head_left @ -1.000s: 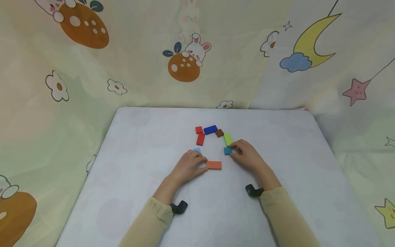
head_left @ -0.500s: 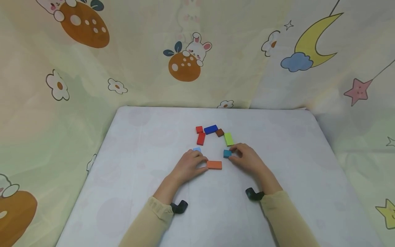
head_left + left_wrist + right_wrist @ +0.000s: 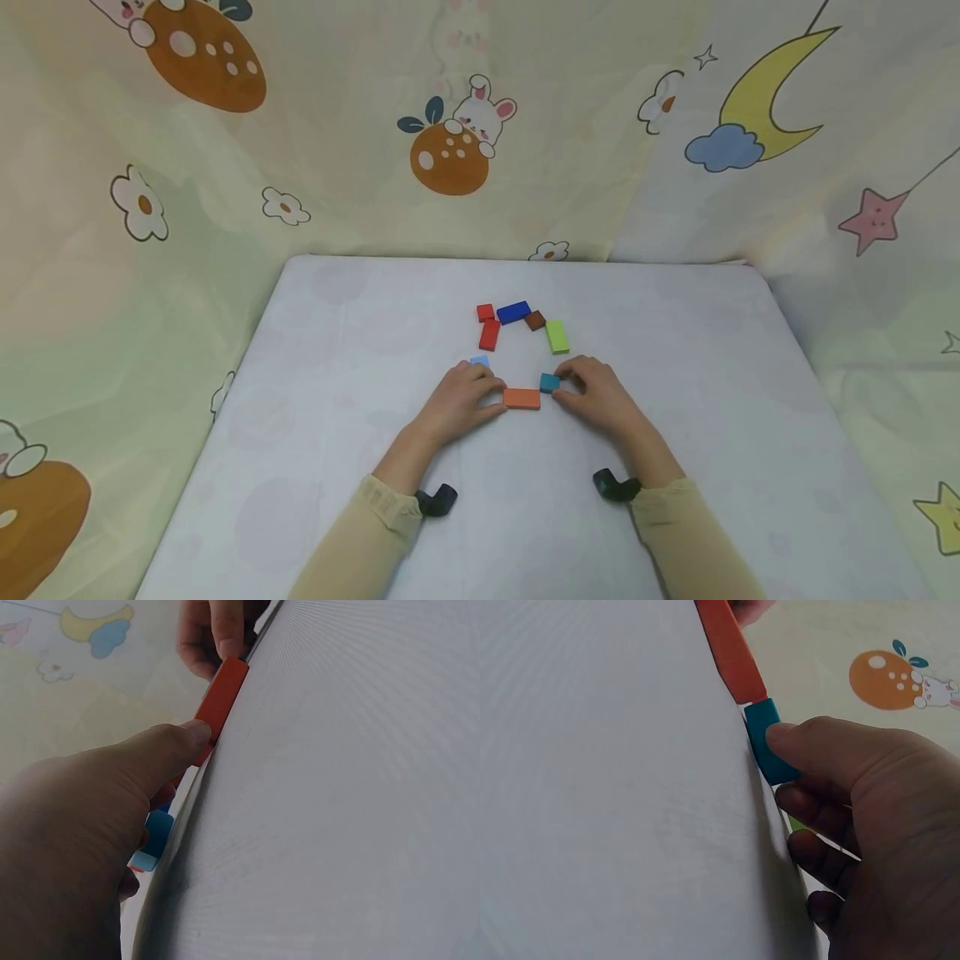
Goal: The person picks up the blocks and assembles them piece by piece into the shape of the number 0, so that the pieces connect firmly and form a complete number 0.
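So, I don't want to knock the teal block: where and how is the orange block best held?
The orange block is probably best pinched at its left half, across the two long sides, coming from the left, where the left hand is. It lies flat, those sides mostly clear, while the teal block, pinched by the right hand, crowds its right end.

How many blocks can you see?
8. Back: small red, dark blue, brown. Right: green. Left: long red, light blue partly behind the left hand. Front: orange, and teal in the right hand. Hands might hide more.
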Motion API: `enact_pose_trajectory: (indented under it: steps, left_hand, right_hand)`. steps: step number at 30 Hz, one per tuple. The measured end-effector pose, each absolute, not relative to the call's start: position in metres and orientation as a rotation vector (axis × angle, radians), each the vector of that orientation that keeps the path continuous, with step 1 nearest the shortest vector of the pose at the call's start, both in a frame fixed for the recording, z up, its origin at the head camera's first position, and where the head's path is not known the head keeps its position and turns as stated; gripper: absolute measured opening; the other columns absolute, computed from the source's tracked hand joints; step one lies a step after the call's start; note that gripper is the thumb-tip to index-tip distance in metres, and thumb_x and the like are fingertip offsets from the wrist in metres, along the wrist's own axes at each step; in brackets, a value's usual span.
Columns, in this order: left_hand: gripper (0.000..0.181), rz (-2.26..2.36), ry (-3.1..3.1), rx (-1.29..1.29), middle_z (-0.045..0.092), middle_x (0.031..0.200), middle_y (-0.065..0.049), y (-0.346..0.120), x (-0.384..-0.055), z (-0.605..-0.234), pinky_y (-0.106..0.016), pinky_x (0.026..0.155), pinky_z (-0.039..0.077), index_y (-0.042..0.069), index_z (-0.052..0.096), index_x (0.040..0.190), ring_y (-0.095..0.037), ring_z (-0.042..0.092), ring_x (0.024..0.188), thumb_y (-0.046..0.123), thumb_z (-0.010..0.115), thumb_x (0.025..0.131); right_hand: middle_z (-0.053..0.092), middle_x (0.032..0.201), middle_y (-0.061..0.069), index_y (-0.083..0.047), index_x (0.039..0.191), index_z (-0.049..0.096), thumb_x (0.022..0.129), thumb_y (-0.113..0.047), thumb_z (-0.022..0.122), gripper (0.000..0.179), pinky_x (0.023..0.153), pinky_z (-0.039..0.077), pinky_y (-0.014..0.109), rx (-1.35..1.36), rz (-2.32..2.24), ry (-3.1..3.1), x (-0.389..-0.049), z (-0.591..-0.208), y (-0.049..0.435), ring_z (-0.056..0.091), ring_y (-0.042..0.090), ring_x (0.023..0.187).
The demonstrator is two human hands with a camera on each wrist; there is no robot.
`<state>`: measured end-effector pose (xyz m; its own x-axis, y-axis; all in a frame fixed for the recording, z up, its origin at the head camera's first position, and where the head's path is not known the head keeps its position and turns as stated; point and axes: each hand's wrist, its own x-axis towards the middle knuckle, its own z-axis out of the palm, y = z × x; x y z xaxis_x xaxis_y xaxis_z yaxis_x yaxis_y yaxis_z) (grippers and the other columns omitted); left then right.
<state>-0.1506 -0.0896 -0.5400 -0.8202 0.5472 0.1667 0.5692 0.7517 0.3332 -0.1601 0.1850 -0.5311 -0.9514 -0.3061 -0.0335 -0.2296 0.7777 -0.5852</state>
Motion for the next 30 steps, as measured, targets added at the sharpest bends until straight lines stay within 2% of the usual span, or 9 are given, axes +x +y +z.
enact_pose_trajectory:
  steps: [23,30]
  left_hand:
    - [0.038,-0.566,-2.871,-0.912,0.054,0.100,0.013,-0.0889,-0.1500,-0.5374,-0.024,0.078,0.041,0.031,0.062,0.113,-0.006,0.042,0.091,0.051,0.063,0.081]
    - [0.044,-0.607,-2.912,-0.702,0.053,0.110,0.009,-0.0936,-0.1583,-0.5341,-0.026,0.084,0.044,0.033,0.059,0.119,-0.009,0.045,0.098,0.057,0.056,0.082]
  right_hand:
    - [0.057,0.104,-0.010,-0.029,0.101,0.057,0.080,-0.040,0.068,0.026,0.086,0.037,0.036,-0.496,-0.917,2.890,-0.1583,-0.5358,0.1866,0.047,0.012,0.094]
    - [0.057,0.104,-0.010,-0.029,0.100,0.057,0.080,-0.042,0.068,0.027,0.088,0.037,0.038,-0.501,-0.927,2.889,-0.1587,-0.5368,0.1867,0.048,0.012,0.096]
